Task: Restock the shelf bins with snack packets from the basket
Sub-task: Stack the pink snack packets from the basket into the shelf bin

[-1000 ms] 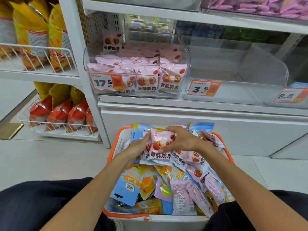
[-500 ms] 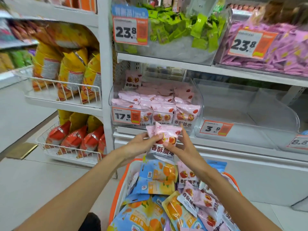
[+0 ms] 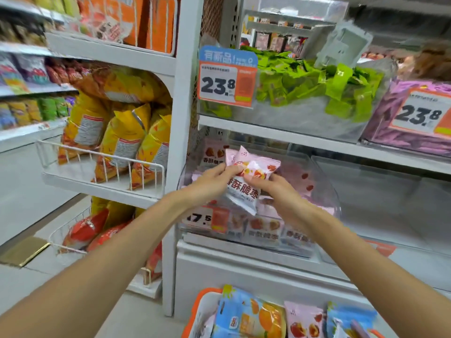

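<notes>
Holding pink snack packets [image 3: 246,176] between both hands: left hand [image 3: 212,182] pinches top edge, right hand [image 3: 275,191] grips lower side, above clear bin [image 3: 324,191]. Judged light, crinkly, slippery, contents brittle; grip edges, avoid crushing middle.

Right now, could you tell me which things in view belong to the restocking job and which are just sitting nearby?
Part of the job:
pink packets, held by left hand and right hand
clear bin of matching packets
orange basket

Just nearby:
yellow bags
green packets
purple packets
</notes>
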Tool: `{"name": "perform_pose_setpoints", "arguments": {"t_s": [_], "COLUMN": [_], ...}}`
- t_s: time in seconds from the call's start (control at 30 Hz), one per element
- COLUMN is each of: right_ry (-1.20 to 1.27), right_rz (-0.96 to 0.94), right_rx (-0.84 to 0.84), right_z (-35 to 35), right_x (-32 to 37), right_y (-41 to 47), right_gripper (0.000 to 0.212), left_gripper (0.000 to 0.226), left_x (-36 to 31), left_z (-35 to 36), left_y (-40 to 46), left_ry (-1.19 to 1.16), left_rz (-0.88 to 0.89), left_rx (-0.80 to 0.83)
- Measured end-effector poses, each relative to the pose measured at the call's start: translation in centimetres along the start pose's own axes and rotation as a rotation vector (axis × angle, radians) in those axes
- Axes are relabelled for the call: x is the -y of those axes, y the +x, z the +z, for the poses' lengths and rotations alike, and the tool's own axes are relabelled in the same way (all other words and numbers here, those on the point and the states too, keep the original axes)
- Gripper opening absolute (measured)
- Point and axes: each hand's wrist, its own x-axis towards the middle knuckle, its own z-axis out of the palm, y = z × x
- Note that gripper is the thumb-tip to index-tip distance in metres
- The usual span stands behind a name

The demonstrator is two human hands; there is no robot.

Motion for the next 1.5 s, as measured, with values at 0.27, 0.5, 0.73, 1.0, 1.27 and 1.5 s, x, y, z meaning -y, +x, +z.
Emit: {"name": "perform_pose_setpoints", "arguments": {"t_s": [0.27, 0.5, 0.73, 1.0, 1.27, 1.5], "right_ry": [-0.035, -0.121, -0.308, -0.495, -0.403, -0.501], "right_rz": [-0.035, -0.159, -0.045, -0.063, -0.094, -0.162], "right_rx": [-0.084, -0.093, 0.002, 0.172, -0.015, -0.212], "right_z": [0.9, 3.1, 3.8, 2.9, 4.1, 2.7], "right_x": [0.3, 0.4, -1.7, -0.7, -1.8, -1.4], "right_y": [10.2, 15.6, 18.0, 16.7, 16.2, 16.1], "right_gripper": [0.047, 0.042, 0.04, 0.037, 0.044, 0.022], "left_gripper": [0.05, 0.023, 0.087, 0.066, 0.064, 0.065], "left_x": [1.2, 2.1, 4.4, 3.7, 4.2, 3.5], "left_z": [-1.2, -3.2, -2.1, -3.3, -3.7, -3.5], "left_y": [8.1, 11.5, 12.4, 13.4, 12.8, 12.4], "left_ry": [-0.01, 0.319, 0.77, 1.362, 1.453, 1.487], "left_rz": [-0.067, -0.132, -0.039, -0.003, -0.025, -0.033], "left_rx": [-0.267, -0.36, -0.428, -0.358, -0.323, -0.351]}}
